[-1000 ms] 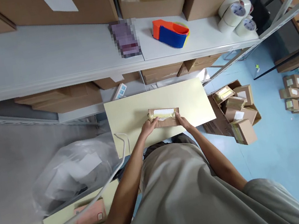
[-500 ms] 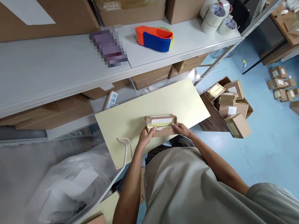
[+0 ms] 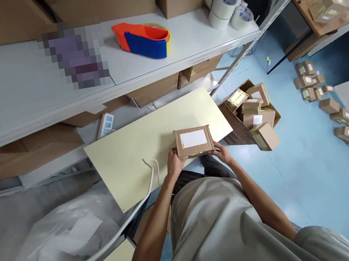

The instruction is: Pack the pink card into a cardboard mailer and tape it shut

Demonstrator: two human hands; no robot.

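A small cardboard box (image 3: 194,141) with a white label on its top face is held over the near edge of a pale yellow table (image 3: 131,156). My left hand (image 3: 174,164) grips its lower left corner. My right hand (image 3: 222,153) holds its lower right corner. The label side faces up toward the camera.
A white shelf (image 3: 20,99) above carries an orange and blue tape dispenser (image 3: 143,41) and rolls of tape (image 3: 226,2). An open carton of small boxes (image 3: 254,114) stands right of the table. Several boxes (image 3: 319,91) lie on the blue floor. A plastic bag (image 3: 56,246) lies at the left.
The box was turned so its labelled face now looks up; before, its taped edge showed. Both hands shifted to its near corners. The view swung left and down.
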